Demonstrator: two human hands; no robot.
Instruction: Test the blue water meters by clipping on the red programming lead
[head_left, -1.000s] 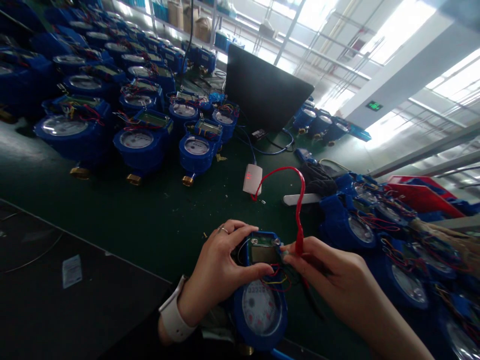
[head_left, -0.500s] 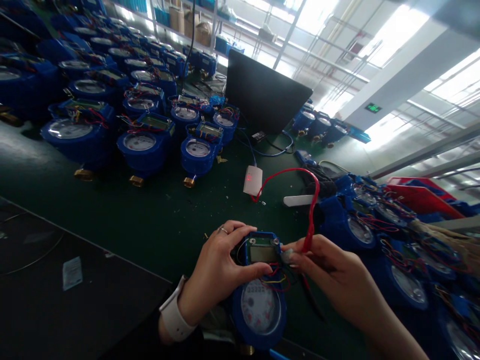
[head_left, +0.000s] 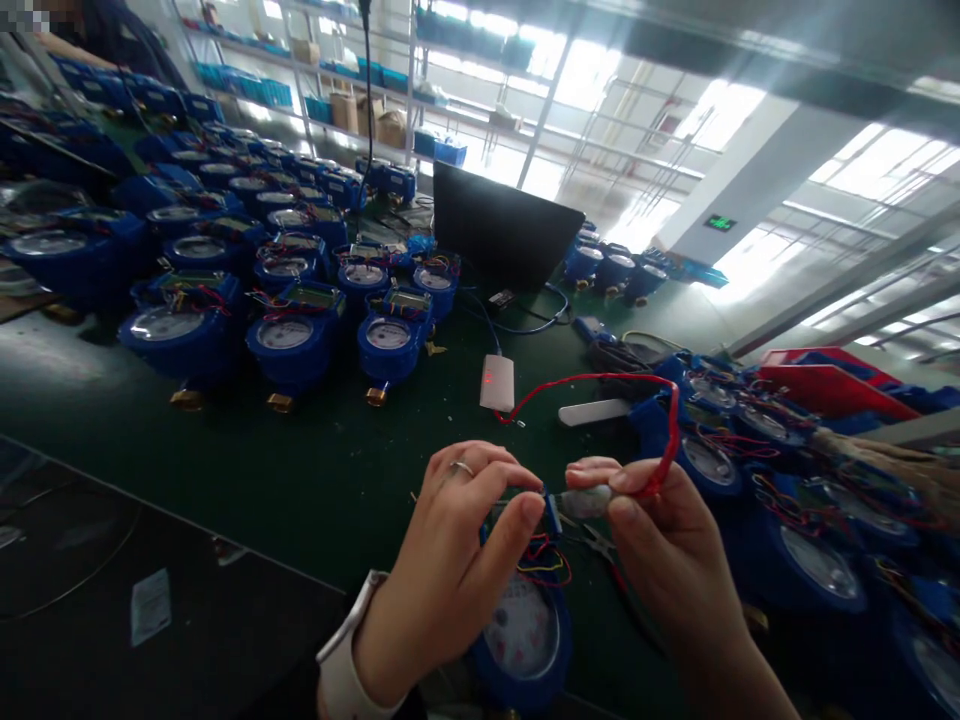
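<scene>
A blue water meter point(head_left: 521, 630) stands at the table's near edge, its dial facing up and loose coloured wires beside its display housing. My left hand point(head_left: 457, 570) is over the display housing and hides most of it; thumb and fingers are slightly apart, with nothing seen between them. My right hand point(head_left: 667, 540) pinches a greyish, wrapped connector point(head_left: 587, 501) at the end of a red cable point(head_left: 671, 430). The connector's tip points at the housing's right side; whether it touches is unclear. Under my right hand lie pliers point(head_left: 600, 545), partly hidden.
The red cable runs to a small white box point(head_left: 497, 383) with red lit digits. Several more blue meters point(head_left: 292, 335) fill the left, others point(head_left: 709, 465) crowd the right. A dark laptop screen point(head_left: 499, 225) stands behind. A flat white-handled item point(head_left: 592, 412) lies right of the box.
My left thumb has lifted off the display area and moved up towards the fingers. My right hand has shifted slightly right with the connector, showing more of it. The view has tilted up.
</scene>
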